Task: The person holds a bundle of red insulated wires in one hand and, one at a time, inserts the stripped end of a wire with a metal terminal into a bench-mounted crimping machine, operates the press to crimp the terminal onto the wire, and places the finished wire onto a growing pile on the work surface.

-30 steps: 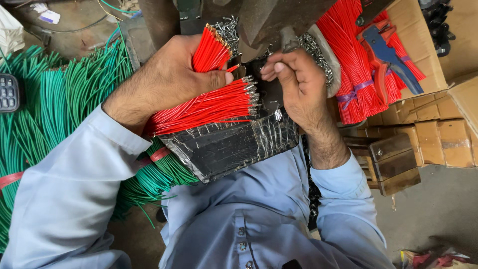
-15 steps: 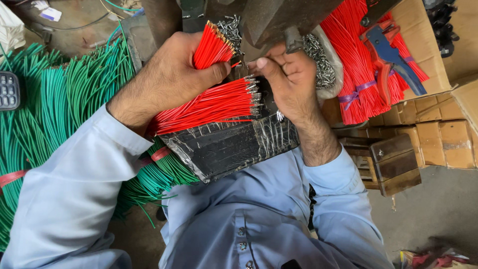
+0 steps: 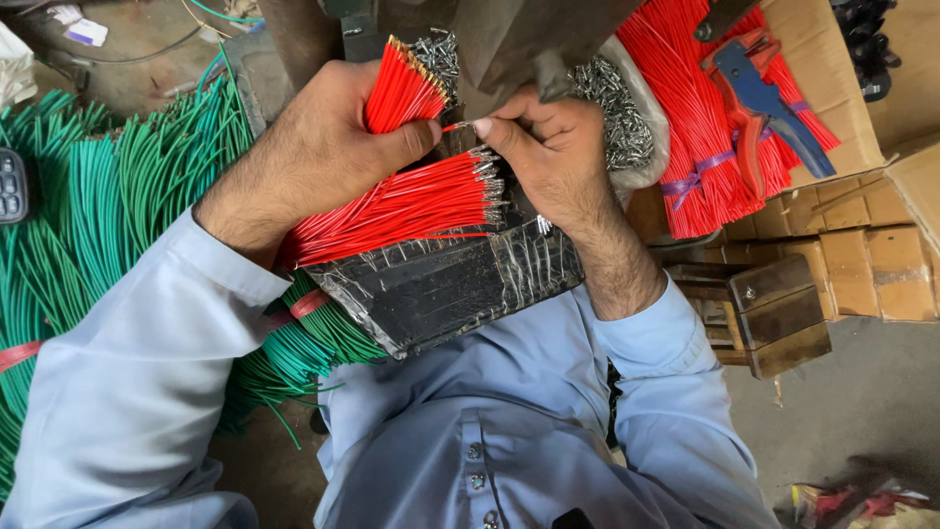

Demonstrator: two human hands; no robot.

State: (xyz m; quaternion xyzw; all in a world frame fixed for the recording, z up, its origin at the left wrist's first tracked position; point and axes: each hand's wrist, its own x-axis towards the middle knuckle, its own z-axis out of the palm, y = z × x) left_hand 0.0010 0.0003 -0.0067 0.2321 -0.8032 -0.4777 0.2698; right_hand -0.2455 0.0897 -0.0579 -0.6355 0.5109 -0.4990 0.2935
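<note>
My left hand (image 3: 318, 147) grips a bundle of short red wires (image 3: 403, 88) with bare copper ends pointing up. My right hand (image 3: 548, 147) pinches one single red wire (image 3: 458, 126) by its tip, right beside my left thumb and under a dark metal machine part (image 3: 519, 39). A second pile of red wires with metal terminals (image 3: 401, 206) lies on a black foil-wrapped tray (image 3: 441, 284) on my lap. A heap of small metal terminals (image 3: 612, 108) sits behind my right hand.
Green wire bundles (image 3: 98, 216) fill the left side. More red wires tied with purple bands (image 3: 695, 108) lie in a cardboard box (image 3: 862, 137) at the right, with a blue and red wire stripper (image 3: 764, 98) on top. Small wooden blocks (image 3: 774, 313) stand beside my right arm.
My right hand has moved left towards my left hand and now pinches a single red wire next to the bundle. My left hand has stayed in place.
</note>
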